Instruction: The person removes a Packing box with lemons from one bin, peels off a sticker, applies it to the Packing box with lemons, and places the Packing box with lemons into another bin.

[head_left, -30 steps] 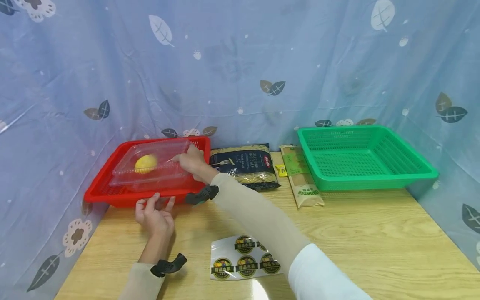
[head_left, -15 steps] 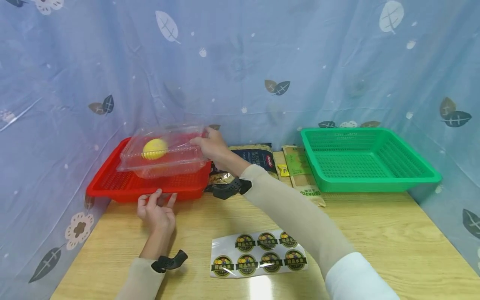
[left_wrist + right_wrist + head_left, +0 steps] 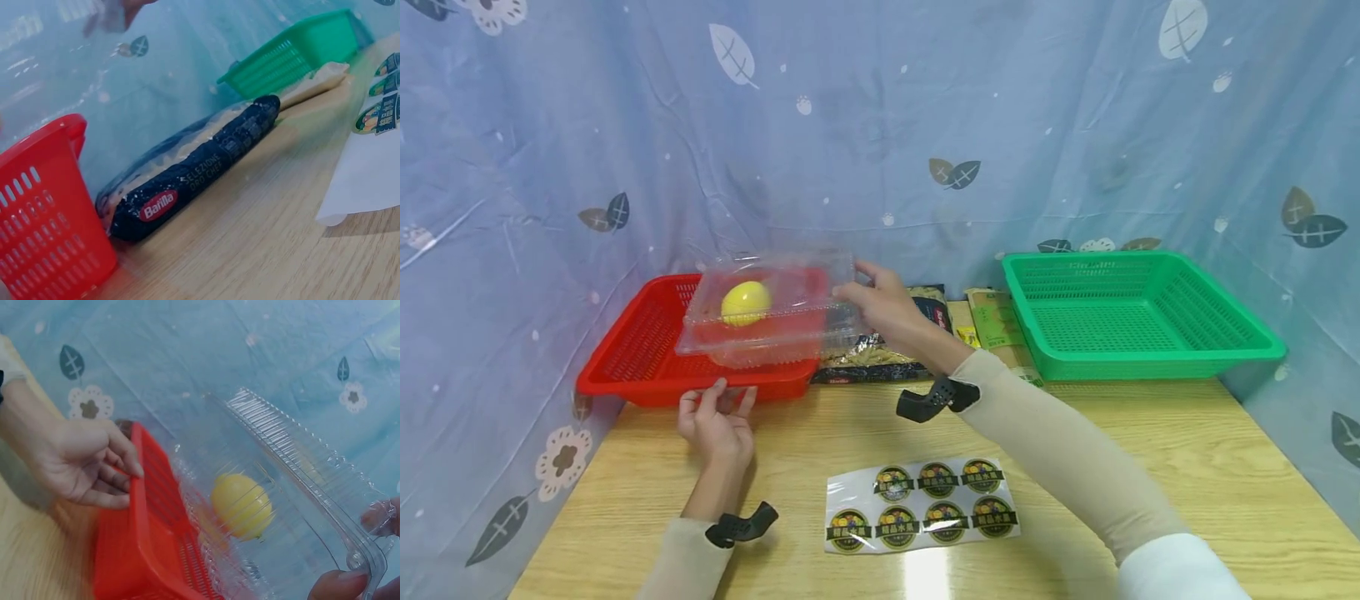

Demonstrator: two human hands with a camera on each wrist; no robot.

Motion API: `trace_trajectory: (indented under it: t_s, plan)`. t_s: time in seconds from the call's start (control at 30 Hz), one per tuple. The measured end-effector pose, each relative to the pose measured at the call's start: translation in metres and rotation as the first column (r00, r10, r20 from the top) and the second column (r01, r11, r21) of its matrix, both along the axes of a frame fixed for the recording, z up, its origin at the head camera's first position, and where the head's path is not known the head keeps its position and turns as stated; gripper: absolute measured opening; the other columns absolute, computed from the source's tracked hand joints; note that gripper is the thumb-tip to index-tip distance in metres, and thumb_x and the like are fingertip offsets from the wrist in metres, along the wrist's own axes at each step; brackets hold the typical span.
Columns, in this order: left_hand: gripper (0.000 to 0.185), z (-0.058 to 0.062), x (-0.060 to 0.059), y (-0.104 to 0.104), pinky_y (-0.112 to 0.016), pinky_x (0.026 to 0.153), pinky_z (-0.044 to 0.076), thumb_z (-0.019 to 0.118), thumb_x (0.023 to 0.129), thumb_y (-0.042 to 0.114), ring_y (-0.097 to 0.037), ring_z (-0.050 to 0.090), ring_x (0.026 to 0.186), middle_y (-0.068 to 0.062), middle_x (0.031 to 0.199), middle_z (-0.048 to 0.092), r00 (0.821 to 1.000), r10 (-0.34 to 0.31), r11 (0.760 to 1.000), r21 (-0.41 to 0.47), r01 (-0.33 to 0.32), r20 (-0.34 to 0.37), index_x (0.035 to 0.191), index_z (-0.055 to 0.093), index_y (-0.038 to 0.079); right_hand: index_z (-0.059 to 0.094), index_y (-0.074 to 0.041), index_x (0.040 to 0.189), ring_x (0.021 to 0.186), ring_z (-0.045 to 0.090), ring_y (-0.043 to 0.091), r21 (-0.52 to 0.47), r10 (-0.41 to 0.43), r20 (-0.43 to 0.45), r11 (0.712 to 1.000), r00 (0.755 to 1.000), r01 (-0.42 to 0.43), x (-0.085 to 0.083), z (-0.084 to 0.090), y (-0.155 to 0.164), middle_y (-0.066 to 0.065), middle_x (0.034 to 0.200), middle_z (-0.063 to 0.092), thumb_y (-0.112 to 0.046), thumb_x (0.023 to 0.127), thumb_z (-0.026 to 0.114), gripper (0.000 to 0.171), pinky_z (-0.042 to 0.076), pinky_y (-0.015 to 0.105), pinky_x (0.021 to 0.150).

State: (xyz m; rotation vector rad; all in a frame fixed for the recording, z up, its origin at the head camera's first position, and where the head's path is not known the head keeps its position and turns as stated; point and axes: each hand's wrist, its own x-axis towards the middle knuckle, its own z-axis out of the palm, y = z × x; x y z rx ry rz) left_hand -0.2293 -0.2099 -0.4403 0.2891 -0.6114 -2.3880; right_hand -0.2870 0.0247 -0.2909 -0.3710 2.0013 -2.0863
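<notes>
A clear plastic clamshell box [image 3: 801, 287] with a yellow lemon [image 3: 746, 303] inside hangs over the right part of the red basket [image 3: 617, 388]. My right hand [image 3: 891, 312] pinches the box by its right end. In the right wrist view, the thumb and a fingertip show at the corner of the box, and the lemon [image 3: 241, 505] is seen through its ribbed wall. My left hand [image 3: 718, 427] holds the basket's front rim, its fingers bent at the edge, as the right wrist view also shows.
Right of the red basket lies a pasta bag [image 3: 880, 367], partly hidden by my right hand. Beyond it are a small yellow packet [image 3: 967, 336], a brown-green packet [image 3: 997, 321] and a green basket [image 3: 1150, 367]. A sheet of round fruit labels [image 3: 921, 506] lies in front.
My right hand has lifted the clamshell box with the lemon up out of the red basket and carried it to the right. The left hand has stayed at the basket's front rim.
</notes>
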Motion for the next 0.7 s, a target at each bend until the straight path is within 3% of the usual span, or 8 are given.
trace_trajectory:
  t_s: [0.13,0.3,0.47,0.63,0.7]
  plan:
    - [0.026,0.0,0.001,-0.001,-0.04,0.058,0.061,0.061,0.094,-0.008,-0.023,0.067,0.06,-0.01,0.081,0.061,1.0,-0.011,0.999,-0.036,0.012,0.02,0.085,0.041,0.007,0.022,-0.013,0.162,0.047,0.032,0.01,-0.018,0.004,0.015,1.0,1.0,-0.004,0.007,-0.003,0.019,0.0,0.066,0.043,-0.011,0.096,0.064,0.078,0.03,0.025,0.045]
    - [0.024,0.0,0.0,-0.002,-0.041,0.059,0.061,0.062,0.094,-0.008,-0.023,0.067,0.061,-0.011,0.084,0.061,1.0,-0.025,0.998,-0.058,0.026,0.009,0.087,0.043,0.005,0.025,-0.014,0.161,0.05,0.033,0.007,-0.009,-0.048,0.01,0.999,0.999,0.048,0.014,-0.007,0.046,-0.001,0.081,0.048,-0.013,0.096,0.063,0.075,0.032,0.022,0.046]
    - [0.025,0.0,-0.001,-0.003,-0.042,0.058,0.061,0.062,0.093,-0.008,-0.025,0.068,0.061,-0.011,0.084,0.061,1.0,-0.008,0.997,-0.075,0.007,-0.015,0.089,0.042,0.004,0.025,-0.014,0.161,0.051,0.031,0.007,-0.052,-0.054,0.01,0.997,0.999,0.054,0.019,-0.016,0.069,0.006,0.115,0.05,-0.011,0.099,0.059,0.071,0.032,0.021,0.047]
    - [0.026,-0.002,-0.001,-0.002,-0.041,0.058,0.061,0.061,0.094,-0.009,-0.024,0.068,0.061,-0.011,0.087,0.059,1.0,-0.02,0.998,-0.065,0.019,-0.015,0.091,0.04,0.005,0.023,-0.014,0.162,0.05,0.029,0.007,-0.038,-0.049,0.025,0.998,0.998,0.05,0.027,-0.025,0.091,0.008,0.121,0.046,-0.01,0.099,0.057,0.072,0.028,0.022,0.047]
    - [0.027,-0.003,0.0,-0.002,-0.041,0.057,0.061,0.061,0.093,-0.01,-0.024,0.068,0.061,-0.011,0.087,0.058,1.0,-0.026,0.998,-0.057,0.025,-0.015,0.091,0.039,0.006,0.022,-0.014,0.162,0.052,0.03,0.007,-0.001,-0.056,0.025,0.998,0.998,0.056,0.032,-0.029,0.1,0.008,0.116,0.045,-0.011,0.099,0.057,0.073,0.028,0.023,0.048]
